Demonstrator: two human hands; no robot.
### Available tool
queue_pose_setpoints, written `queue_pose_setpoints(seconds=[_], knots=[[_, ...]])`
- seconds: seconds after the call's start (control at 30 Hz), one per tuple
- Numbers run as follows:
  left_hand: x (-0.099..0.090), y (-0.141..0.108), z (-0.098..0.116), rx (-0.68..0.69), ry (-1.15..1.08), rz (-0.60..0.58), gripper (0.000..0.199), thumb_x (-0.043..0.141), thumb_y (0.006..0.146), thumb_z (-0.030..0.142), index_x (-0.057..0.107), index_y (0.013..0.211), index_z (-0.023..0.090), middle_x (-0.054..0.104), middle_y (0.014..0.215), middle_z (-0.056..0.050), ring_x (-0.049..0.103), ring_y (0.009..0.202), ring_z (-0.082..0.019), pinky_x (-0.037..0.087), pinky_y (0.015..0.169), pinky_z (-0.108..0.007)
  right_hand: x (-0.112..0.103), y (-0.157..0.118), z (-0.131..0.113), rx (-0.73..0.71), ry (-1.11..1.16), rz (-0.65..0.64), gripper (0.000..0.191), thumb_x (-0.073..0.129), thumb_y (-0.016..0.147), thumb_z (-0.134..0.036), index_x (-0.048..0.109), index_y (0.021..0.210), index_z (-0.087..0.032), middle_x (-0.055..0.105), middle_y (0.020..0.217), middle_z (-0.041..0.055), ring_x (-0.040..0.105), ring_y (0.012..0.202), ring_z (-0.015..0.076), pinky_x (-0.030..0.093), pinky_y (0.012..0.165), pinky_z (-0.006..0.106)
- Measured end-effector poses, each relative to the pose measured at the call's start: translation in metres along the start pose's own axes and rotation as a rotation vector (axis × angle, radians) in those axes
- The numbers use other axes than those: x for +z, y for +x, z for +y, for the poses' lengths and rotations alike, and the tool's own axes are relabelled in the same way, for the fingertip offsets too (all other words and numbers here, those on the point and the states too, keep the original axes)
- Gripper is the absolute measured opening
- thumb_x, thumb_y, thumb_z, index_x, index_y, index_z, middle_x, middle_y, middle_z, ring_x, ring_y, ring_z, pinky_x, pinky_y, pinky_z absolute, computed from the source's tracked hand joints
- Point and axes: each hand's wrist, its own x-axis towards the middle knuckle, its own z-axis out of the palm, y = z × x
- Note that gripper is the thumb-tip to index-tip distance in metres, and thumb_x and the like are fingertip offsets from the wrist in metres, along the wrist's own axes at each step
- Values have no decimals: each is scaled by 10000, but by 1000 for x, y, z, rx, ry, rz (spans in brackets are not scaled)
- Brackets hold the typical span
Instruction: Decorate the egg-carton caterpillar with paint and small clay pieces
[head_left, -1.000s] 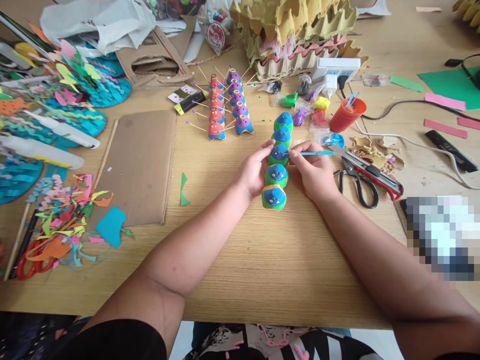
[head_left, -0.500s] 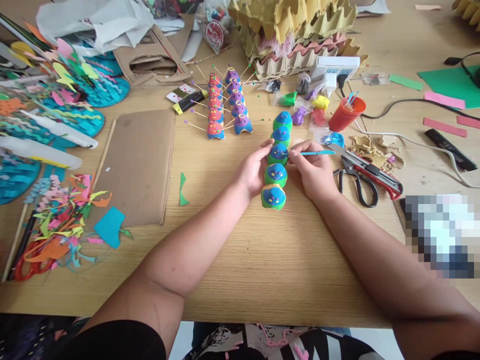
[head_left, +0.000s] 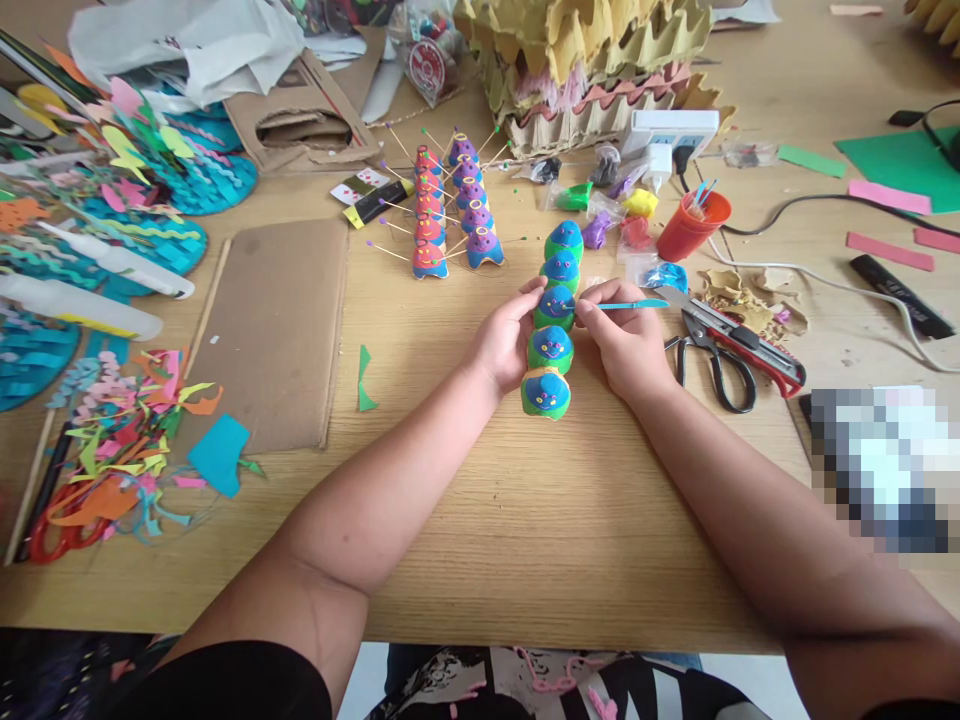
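1. While the table (head_left: 487, 560) spreads beneath everything, egg trays (head_left: 592, 50) stand stacked towards its far edge, and a cardboard sheet (head_left: 277, 340) lies left of the middle.
2. Well in from the near edge, slightly right of the middle, is the blue-and-green caterpillar (head_left: 550, 347), five bumps long, its length running away from the person; whether it rests on the wood or is lifted is hard to tell.
3. The left hand (head_left: 506, 345) has its grip closed on the caterpillar's left side, thumb near the third bump.
4. The right hand (head_left: 626, 335), opposite, has its grip pinched together around a slim blue tool (head_left: 634, 304), whose working end points at that bump.
5. The third bump (head_left: 555, 300) bears a small face. The step in hand looks like fine detailing there, with the left hand steadying. Another touch would call for a firm left hold and light, short tip movements, so the soft-looking features don't smear. Actual contact between tip and face is too small to confirm.
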Motion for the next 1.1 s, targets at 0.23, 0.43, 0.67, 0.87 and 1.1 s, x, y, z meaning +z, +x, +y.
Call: queue_pose_setpoints(seconds=[0.23,0.43,0.67,0.87,1.1], knots=[[0,0,0,3,4,8,176,670,962,230,733,1125,243,758,718,30,707,576,-122,563,627,-219,1,-1,-2,10,-42,5,440,845,779,-641,648,806,-248,608,783,-16,563,740,136,503,680,279],[0,-1,-1,0,-3,19,170,658,965,219,735,1115,241,763,725,24,721,606,-125,580,665,-222,-1,0,1,0,-40,2,430,832,798,-634,642,819,-249,613,805,-19,571,750,132,511,705,282],[1,1,0,1,5,7,161,622,977,202,727,1094,240,758,717,28,731,612,-127,576,651,-218,0,0,1,4,-18,15,425,848,793,-612,634,812,-246,615,801,-22,572,741,129,516,712,285],[0,0,0,-7,-4,9,185,628,973,211,724,1126,247,758,716,27,733,607,-129,578,636,-215,1,0,0,18,-9,22,427,851,790,-610,630,804,-245,620,801,-23,584,747,129,518,717,286],[1,-1,1,-15,-14,35,125,665,968,237,742,1066,240,759,721,24,721,596,-121,575,639,-209,1,0,-1,10,-20,14,442,845,786,-630,626,797,-247,620,792,-20,587,746,135,525,725,294]])
